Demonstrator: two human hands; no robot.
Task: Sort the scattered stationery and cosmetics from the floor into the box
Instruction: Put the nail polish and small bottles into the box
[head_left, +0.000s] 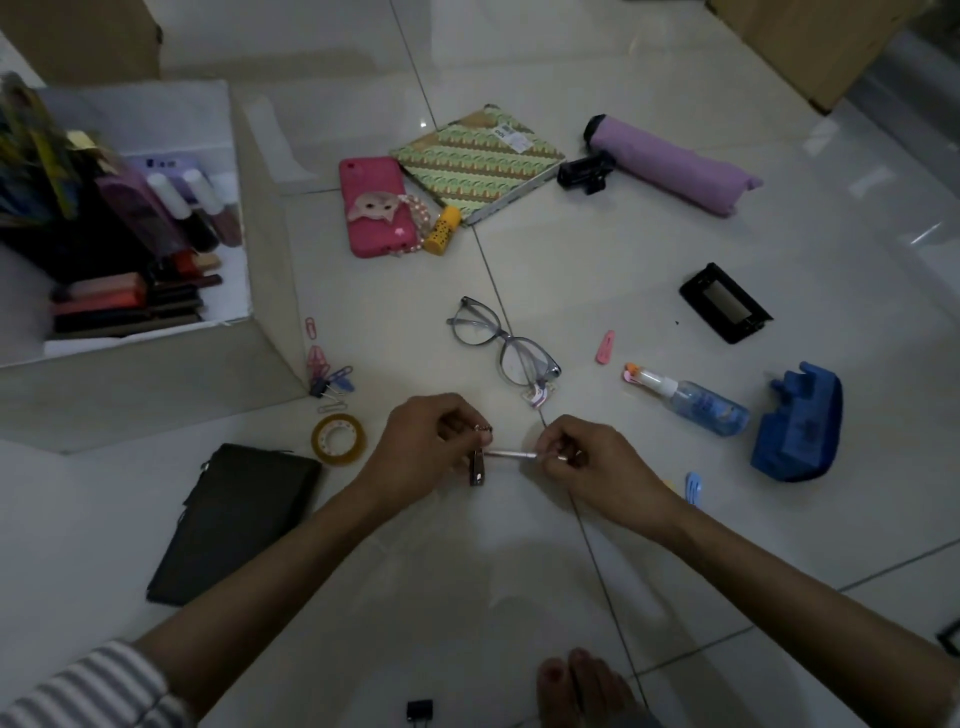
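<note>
Toes (576, 686) lay below; left hand (434, 441) pinched a nail clipper (476, 470), right hand (584, 462) a thin silver stick (511, 454). Light fingertip holds might slip, dropping both before the box (156, 384).

A home: glossy tiled floor (675, 260), bare foot (582, 686), personal clutter, cardboard boxes (810, 41).
</note>
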